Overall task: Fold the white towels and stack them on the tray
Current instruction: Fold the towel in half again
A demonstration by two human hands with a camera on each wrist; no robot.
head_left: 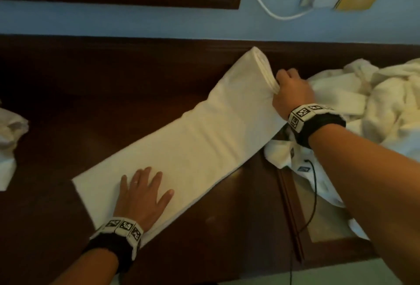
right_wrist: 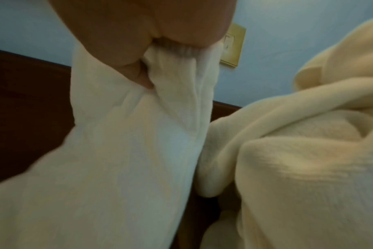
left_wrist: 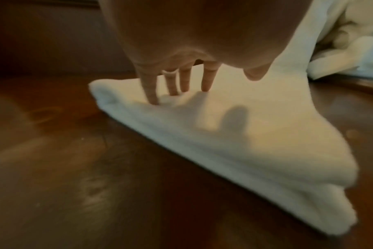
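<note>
Two hands work one folded towel (head_left: 193,139): left hand (head_left: 142,196) presses flat, fingers spread; right hand (head_left: 292,92) pinches its lifted end

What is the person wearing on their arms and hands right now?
Both forearms are bare, with no sleeves. Each wrist carries a black band topped by white blocks printed with black square markers. A thin black cable hangs below the right wrist. The left hand has a pale ring on one finger.
</note>
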